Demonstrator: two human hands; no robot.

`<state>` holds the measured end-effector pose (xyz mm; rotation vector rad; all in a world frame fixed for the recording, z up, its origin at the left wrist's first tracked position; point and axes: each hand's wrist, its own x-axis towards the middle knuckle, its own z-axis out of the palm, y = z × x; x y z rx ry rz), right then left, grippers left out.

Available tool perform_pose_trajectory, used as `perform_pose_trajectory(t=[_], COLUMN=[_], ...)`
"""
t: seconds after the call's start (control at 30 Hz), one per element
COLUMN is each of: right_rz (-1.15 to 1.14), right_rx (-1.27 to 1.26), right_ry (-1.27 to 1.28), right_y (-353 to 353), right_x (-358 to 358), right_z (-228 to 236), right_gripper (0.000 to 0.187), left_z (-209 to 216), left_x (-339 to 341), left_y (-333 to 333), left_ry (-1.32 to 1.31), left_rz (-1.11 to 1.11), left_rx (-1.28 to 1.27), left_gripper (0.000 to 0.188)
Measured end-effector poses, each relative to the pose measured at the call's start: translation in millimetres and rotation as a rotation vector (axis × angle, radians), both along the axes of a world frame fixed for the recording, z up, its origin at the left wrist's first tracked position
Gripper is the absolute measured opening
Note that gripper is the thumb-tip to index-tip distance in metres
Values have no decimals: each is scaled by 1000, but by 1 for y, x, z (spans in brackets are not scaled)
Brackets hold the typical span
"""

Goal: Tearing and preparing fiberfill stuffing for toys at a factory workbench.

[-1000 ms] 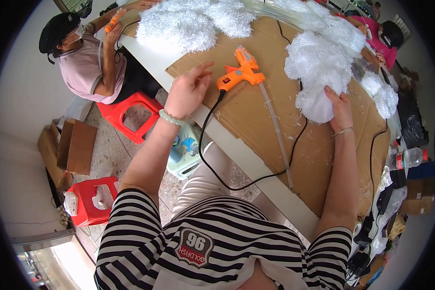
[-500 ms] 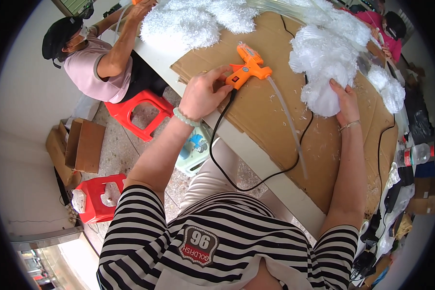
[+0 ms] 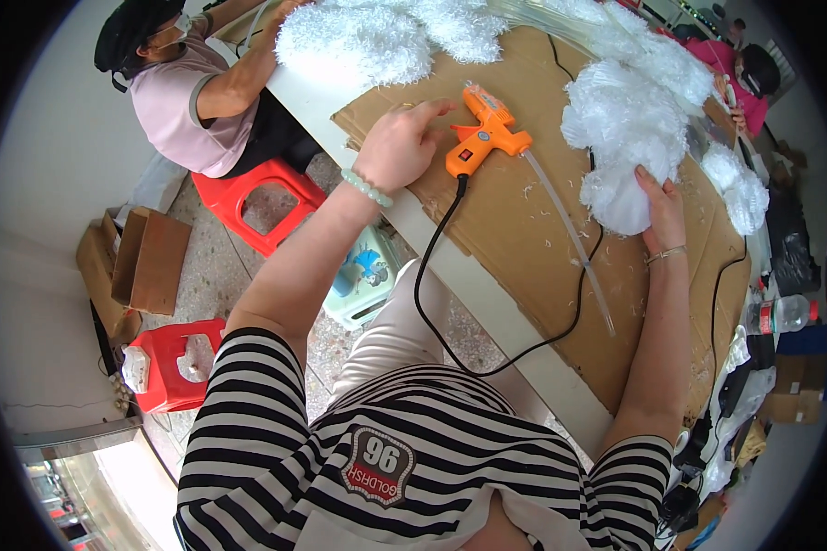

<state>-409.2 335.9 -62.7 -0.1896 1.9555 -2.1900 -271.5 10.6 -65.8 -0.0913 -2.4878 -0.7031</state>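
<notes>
Brown cardboard (image 3: 496,220) bears, just beside the left hand's (image 3: 400,142) empty, half-curled fingers, an orange plastic glue gun (image 3: 490,135) whose slack black cord (image 3: 460,188), if snagged, could drag it; the right hand (image 3: 663,207) pinches a fluffy white bundle (image 3: 623,124).

The white tuft (image 3: 623,200) hides some black cord (image 3: 460,189); the top edge crops a cap (image 3: 130,41).

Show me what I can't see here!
In the head view:
- Underside of the white fluff in the right hand: turned from the camera.
- Part of the black cord: behind that fluff.
- Left co-worker's hand: partly cut off by the top edge.
- Tip of the glue gun: too small to tell if glue hangs there.
</notes>
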Motion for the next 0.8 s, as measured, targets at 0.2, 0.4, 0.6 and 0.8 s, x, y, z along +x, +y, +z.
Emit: perform_pose_trajectory(t=[0.2,0.4,0.6,0.8], right_rz=[-33,-68,9,31], right_rx=[-55,-315,-461,-159], right_ry=[0,-4,-34,14], right_y=[3,8,15,0], right_x=[-1,0,-4,18], right_z=[-3,16,22,46], right_gripper=[39,41,41,38], left_z=[-8,4,40,52], left_x=[-27,-32,-50,-76], left_y=[-10,-8,84,170], left_ry=[-78,122,140,-115], left_rz=[-86,58,-178,-486], left_rx=[-59,-12,460,958], left_gripper=[29,27,27,55])
